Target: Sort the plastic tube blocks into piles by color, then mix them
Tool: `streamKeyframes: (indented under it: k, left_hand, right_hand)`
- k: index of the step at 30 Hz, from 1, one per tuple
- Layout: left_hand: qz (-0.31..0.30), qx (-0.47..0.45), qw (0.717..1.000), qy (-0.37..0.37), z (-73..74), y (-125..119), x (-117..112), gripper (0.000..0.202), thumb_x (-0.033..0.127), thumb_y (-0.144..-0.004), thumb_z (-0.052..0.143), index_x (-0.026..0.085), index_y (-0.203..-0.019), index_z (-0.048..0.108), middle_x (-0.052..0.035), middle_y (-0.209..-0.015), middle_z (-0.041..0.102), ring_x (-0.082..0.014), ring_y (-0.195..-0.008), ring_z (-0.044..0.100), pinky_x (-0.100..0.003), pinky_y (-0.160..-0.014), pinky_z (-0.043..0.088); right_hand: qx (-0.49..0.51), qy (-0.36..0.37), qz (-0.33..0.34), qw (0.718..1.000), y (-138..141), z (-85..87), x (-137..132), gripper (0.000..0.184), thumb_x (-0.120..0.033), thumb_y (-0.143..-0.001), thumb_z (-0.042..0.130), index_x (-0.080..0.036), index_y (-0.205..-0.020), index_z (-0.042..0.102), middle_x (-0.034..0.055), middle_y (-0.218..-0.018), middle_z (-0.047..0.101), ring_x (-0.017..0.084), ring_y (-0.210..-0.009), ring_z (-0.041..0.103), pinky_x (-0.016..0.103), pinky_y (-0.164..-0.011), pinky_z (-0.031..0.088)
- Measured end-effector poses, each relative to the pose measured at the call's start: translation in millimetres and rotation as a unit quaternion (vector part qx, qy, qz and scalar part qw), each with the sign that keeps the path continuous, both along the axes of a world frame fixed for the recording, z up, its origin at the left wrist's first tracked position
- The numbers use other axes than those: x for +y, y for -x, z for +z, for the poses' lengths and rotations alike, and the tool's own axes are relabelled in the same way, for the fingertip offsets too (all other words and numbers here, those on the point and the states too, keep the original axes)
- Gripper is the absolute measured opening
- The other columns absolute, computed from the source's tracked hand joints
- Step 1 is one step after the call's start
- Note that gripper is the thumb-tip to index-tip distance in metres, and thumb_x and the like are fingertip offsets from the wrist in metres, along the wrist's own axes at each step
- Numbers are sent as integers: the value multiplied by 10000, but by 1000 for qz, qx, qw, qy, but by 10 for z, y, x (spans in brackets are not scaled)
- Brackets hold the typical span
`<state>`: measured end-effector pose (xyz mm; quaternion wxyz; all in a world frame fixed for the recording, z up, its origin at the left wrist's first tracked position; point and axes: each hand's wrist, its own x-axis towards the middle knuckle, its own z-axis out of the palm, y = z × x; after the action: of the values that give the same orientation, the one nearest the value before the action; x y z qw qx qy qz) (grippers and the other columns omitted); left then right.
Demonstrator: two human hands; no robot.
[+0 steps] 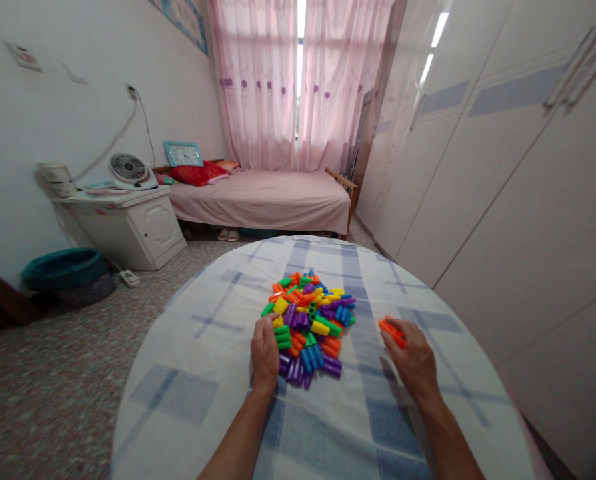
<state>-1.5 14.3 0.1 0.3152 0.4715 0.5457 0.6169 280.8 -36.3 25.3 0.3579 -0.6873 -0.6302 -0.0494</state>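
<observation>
A heap of coloured plastic tube blocks lies in the middle of a round table covered with a pale checked cloth. My left hand rests at the heap's left edge, its fingers curled onto the green and yellow pieces there. My right hand lies on the cloth to the right of the heap, apart from it, with its fingers closed on an orange block.
White wardrobe doors run along the right, close to the table. A pink bed stands ahead under the curtains. At left are a white cabinet with a fan and a teal basin on the floor.
</observation>
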Motion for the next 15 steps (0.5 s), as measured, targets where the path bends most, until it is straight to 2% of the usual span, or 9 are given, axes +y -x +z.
streamKeyframes:
  k: [3,6,10,15]
  left_hand:
    - [4,0,1000,-2,8,-3,-2,381,414,-896,363,189,-943,666,-60,-1022,666,-191,-1019,598,-344,-960,446]
    - [5,-4,1000,8,12,-6,-4,389,424,-893,362,184,-953,662,-64,-1017,667,-192,-1001,606,-338,-930,465]
    - [0,-8,1000,16,10,-8,-7,390,427,-896,356,184,-959,654,-63,-1012,668,-186,-979,615,-329,-887,489]
    - [4,-4,1000,8,8,-12,-3,391,425,-896,353,183,-951,655,-68,-1007,666,-196,-991,611,-346,-914,476]
  right_hand:
    - [73,46,84,993,259,-38,19,208,-338,-847,476,-240,-946,630,78,-1006,644,246,-969,581,408,-859,457]
    - [110,103,144,978,521,-82,6,211,-336,-858,486,-223,-969,624,61,-973,647,213,-922,595,368,-837,469]
    - [74,104,143,981,698,-111,-9,250,-350,-816,580,-203,-1016,614,64,-988,634,225,-956,572,363,-861,450]
    - [15,94,122,988,720,-131,-1,243,-364,-814,604,-210,-1001,622,79,-1002,619,246,-985,553,382,-881,430]
